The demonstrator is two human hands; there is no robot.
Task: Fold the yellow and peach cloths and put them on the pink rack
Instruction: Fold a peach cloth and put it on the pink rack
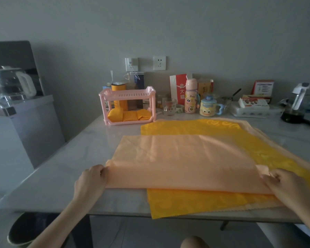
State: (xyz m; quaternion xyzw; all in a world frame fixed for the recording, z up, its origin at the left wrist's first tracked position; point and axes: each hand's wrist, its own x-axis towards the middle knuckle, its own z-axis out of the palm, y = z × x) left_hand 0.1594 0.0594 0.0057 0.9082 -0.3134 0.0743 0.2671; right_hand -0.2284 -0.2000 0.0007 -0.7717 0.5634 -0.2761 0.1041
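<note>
A peach cloth (183, 158) lies folded over on the table, on top of a spread yellow cloth (204, 203) whose near edge overhangs the table. My left hand (91, 179) pinches the peach cloth's near left corner. At the near right corner my right hand (283, 185) pinches the same fold. More peach fabric (247, 123) shows under the yellow cloth at the far right. The pink rack (127, 94) stands at the back left of the table, its lower shelf holding folded yellow cloths (129, 115); its top shelf is bare.
Along the wall stand a glass mug (169, 106), a pink bottle (191, 97), a cartoon cup (208, 106), boxes (254, 102) and a glass kettle (295, 104). A grey cabinet (16, 126) with a kettle stands left of the marble table (61, 176).
</note>
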